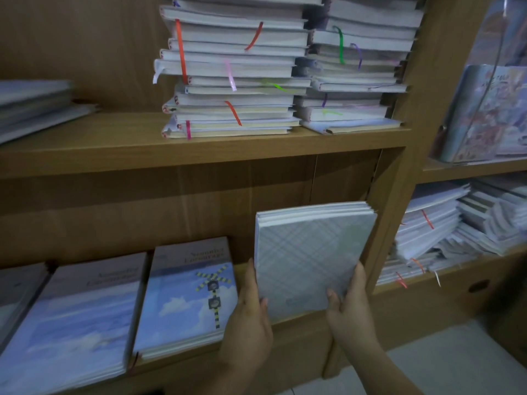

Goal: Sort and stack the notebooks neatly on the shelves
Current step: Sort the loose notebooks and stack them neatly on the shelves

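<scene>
Both hands (248, 315) hold plaid-patterned notebooks (308, 258) (flat, rectangular).

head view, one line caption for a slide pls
Both hands, left hand and right hand, hold a stack of plaid notebooks at the lower shelf beside sky-cover notebooks.

Both hands hold a small stack of plaid notebooks (308, 258) at the lower shelf (299, 332), the left hand (248, 323) on its left edge, the right hand (353, 303) on its right. Sky-cover notebooks (185, 295) lie just left; ribboned stacks (233, 75) fill the shelf above.
</scene>
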### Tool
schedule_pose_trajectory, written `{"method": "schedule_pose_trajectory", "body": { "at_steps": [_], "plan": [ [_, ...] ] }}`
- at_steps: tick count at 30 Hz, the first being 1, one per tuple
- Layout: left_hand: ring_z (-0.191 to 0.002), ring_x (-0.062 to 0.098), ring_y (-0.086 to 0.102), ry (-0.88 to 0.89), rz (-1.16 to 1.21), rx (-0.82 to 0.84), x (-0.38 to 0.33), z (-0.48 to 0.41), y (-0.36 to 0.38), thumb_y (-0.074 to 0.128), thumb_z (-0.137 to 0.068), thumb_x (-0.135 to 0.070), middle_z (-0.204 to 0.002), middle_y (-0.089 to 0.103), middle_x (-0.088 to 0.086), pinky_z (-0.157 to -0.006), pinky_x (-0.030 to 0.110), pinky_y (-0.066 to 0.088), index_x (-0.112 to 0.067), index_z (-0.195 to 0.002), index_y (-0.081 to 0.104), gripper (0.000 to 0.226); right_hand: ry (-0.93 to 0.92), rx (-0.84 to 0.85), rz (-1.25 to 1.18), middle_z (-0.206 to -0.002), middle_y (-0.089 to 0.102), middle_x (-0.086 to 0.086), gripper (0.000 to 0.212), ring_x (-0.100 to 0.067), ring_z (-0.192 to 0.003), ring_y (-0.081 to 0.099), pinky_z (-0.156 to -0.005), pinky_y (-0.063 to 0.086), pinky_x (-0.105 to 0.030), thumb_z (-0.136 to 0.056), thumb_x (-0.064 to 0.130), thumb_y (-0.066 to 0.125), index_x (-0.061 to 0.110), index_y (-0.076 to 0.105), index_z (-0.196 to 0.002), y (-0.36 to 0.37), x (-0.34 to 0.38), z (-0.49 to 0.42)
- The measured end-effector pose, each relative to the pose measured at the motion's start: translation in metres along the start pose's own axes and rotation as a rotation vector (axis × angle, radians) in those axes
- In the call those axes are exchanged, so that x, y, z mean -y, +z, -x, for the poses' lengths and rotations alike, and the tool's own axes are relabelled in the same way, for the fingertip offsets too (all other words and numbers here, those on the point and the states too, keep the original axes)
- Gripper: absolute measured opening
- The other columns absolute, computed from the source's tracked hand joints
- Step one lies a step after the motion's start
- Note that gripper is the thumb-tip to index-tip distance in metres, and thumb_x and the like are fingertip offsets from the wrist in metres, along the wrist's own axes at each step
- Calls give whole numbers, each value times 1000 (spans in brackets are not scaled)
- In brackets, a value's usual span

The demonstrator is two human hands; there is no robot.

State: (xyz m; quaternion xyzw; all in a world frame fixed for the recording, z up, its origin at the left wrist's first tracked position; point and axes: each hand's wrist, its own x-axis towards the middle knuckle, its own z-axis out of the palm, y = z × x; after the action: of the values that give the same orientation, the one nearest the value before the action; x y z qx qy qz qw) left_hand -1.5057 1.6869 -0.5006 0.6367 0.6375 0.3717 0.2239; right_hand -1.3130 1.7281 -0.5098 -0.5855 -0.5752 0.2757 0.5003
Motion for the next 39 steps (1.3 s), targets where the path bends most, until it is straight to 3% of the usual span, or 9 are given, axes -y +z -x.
{"method": "schedule_pose_trajectory", "body": {
  "at_steps": [4, 7, 10, 15, 20, 28, 32, 37, 39],
  "plan": [
    [-70, 0, 54, -41, -6, 79, 1, -4, 0, 40, -107, -22, -143, 57, -7, -65, 6, 44, -54, -134, -37, 87, 34, 15, -21, -144, 36, 12, 82, -12, -135, 37, -113, 37, -43, -92, 2, 60, 33, 14, -153, 3, -1, -7],
    [-87, 4, 60, -3, 3, 88, -3, -9, -11, 42, -106, -24, -142, 52, -11, -81, 28, 55, -53, -147, -29, 87, 11, -31, 29, -140, 37, 3, 79, -19, -132, 38, -109, 32, -33, -88, -7, 61, 15, 20, -152, 1, 4, -10],
    [-110, 15, 58, 12, -9, 105, -9, -10, -23, 43, -106, -31, -149, 46, -6, -93, 39, 54, -49, -153, -23, 83, -1, -20, 57, -143, 36, 0, 82, -23, -135, 37, -115, 32, -40, -85, -1, 60, 17, 19, -153, -2, 6, -13],
    [-122, 29, 58, -130, -2, 148, -16, 1, -21, 46, -105, -34, -154, 48, 0, -99, 37, 52, -30, -160, -13, 81, 186, 175, 182, -154, 31, -2, 88, -28, -141, 34, -115, 32, -39, -91, 10, 56, 29, 6, -161, -17, 13, -14],
    [-142, 25, 44, -343, 27, 223, -2, 13, 0, 43, -108, -31, -164, 32, 3, -106, 26, 41, -17, -163, 3, 69, 280, 385, 431, -131, 49, -5, 72, -25, -117, 52, -98, 49, -41, -88, 19, 55, 32, 28, -153, -18, 13, -8],
    [-140, 26, 47, -354, 52, 66, 8, 11, 6, 42, -108, -32, -159, 42, 5, -106, 28, 42, -16, -161, 23, 58, 179, 272, 464, -140, 51, -5, 50, -26, -122, 54, -94, 49, -35, -96, 24, 60, 22, 50, -145, -6, 18, -11],
    [-137, 22, 51, -328, 137, 58, 20, 31, -4, 46, -105, -41, -153, 49, -3, -112, 32, 42, -19, -155, 40, 54, 174, 272, 487, -120, 59, 2, 37, -18, -102, 62, -86, 55, -37, -92, 41, 61, 30, 59, -128, -19, 15, -5],
    [-95, -15, 64, -202, 158, 17, 34, 71, -13, 62, -97, -36, -94, 69, -39, -84, 9, 49, -44, -122, 64, 26, 211, 437, 311, -91, 62, 23, 32, 8, -75, 64, -55, 47, -7, -84, 43, 78, 36, 53, -104, -46, 22, 10],
    [-93, -14, 67, -177, 226, 73, 31, 78, -12, 68, -92, -42, -97, 72, -34, -86, 18, 55, -41, -126, 64, 34, 221, 525, 308, -98, 59, 27, 51, 13, -82, 61, -59, 45, -6, -72, 43, 89, 40, 53, -108, -50, 25, 16]
  ]
}}
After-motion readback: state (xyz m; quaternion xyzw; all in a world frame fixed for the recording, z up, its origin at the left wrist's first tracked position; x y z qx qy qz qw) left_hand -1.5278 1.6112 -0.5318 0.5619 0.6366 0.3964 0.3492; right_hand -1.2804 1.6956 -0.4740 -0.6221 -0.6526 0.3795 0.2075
